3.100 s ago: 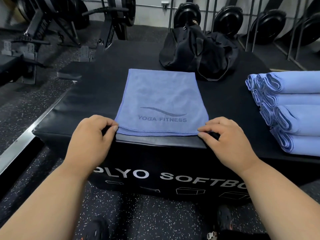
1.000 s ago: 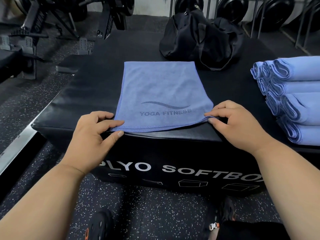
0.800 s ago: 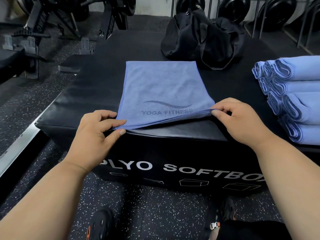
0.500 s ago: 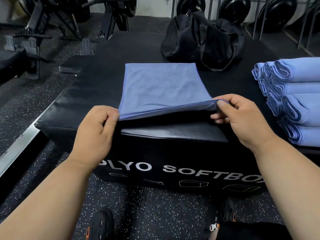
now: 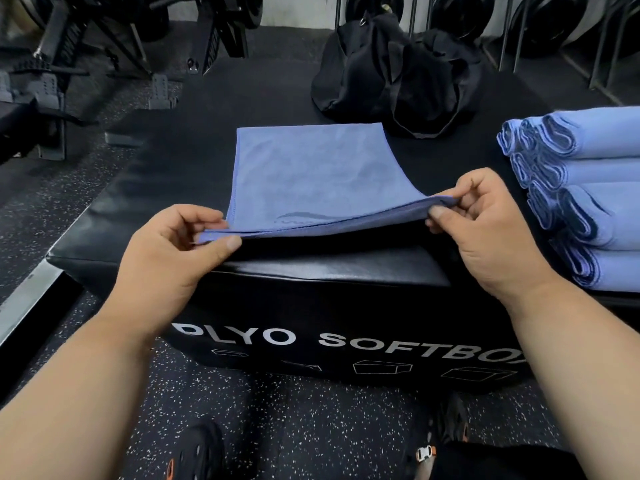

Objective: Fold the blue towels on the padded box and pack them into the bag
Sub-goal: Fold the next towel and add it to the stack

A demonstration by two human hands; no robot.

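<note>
A blue towel (image 5: pixel 311 171) lies folded on the black padded box (image 5: pixel 145 188), its far part flat and its near edge raised off the surface. My left hand (image 5: pixel 173 251) pinches the near left corner between thumb and fingers. My right hand (image 5: pixel 485 223) pinches the near right corner a little higher. A dark logo shows faintly near the lifted edge. The black bag (image 5: pixel 398 74) sits slumped at the back of the box, just beyond the towel's far right corner.
A stack of several folded blue towels (image 5: pixel 588 199) rests on the box at the right. Gym equipment frames (image 5: pixel 69 64) stand on the speckled floor to the left, and weight plates (image 5: pixel 540 19) line a rack behind the bag. My shoes (image 5: pixel 194 455) show below.
Both hands took hold of the towel's near corners and lifted the near edge off the box, moving it up and away from me. The logo has tipped mostly out of sight.
</note>
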